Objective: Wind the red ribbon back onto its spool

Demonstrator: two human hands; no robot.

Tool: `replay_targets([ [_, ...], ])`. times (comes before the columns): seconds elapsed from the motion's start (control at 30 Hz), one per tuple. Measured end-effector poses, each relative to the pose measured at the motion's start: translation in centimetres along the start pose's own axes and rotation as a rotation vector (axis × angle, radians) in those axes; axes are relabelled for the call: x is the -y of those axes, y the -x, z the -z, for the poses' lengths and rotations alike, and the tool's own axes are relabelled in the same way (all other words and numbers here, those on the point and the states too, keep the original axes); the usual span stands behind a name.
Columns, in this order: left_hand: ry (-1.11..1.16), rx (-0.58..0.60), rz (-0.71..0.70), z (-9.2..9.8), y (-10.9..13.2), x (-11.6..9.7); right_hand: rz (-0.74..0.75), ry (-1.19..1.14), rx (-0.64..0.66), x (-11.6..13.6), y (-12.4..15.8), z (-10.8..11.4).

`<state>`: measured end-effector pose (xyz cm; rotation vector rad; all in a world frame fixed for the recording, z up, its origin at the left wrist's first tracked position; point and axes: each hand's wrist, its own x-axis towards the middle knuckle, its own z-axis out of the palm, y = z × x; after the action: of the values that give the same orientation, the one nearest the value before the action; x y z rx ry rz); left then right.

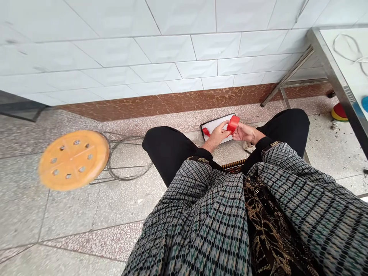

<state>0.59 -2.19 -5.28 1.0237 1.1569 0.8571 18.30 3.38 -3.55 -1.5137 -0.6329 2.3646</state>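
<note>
A shiny roll of red tape [233,124], perhaps ribbon, is held up between my knees. My left hand [217,136] is closed on its left side, with thumb and fingers against it. My right hand [244,132] is palm up at the lower right edge of the roll, fingers curled in against it; its exact grip is partly hidden. Below both hands lies a white board with a dark frame [216,123], tilted on the floor. At the board's left end sits a small red piece [206,131], touching its edge.
An orange round stool [74,160] with wire legs lies tipped over at left. A metal-framed table [339,69] stands at right, with a white cord [349,46] on top. Beneath it is a red and yellow ball-like object [339,112]. A tiled wall [178,50] rises ahead.
</note>
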Motion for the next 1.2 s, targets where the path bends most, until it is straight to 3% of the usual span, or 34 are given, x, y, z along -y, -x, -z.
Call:
replay_targets([
  [0.07,0.049,0.006,0.011,0.1,0.0,0.2,0.081,0.110,-0.016,0.0,-0.2,0.1],
  [0.23,0.184,0.003,0.057,0.3,-0.2,1.1,0.489,0.447,-0.200,0.1,-1.7,1.1],
  [0.33,0.218,0.014,0.090,0.1,-0.2,1.4,0.567,0.560,-0.214,0.0,-2.6,1.7],
  [0.43,0.238,-0.019,0.079,-0.4,-0.3,1.6,0.546,0.523,-0.285,-0.1,-3.2,2.0],
  [0.6,0.158,-0.256,0.034,-1.2,-0.9,1.7,0.347,0.347,-0.478,-0.1,-3.6,2.1],
  [0.93,0.232,-0.290,0.058,-1.2,-1.0,2.0,0.239,0.221,-0.440,-0.6,-3.2,1.4],
  [1.2,0.061,-0.262,0.052,-1.4,-1.2,2.8,0.142,0.028,-0.332,-0.5,-2.0,0.4],
])
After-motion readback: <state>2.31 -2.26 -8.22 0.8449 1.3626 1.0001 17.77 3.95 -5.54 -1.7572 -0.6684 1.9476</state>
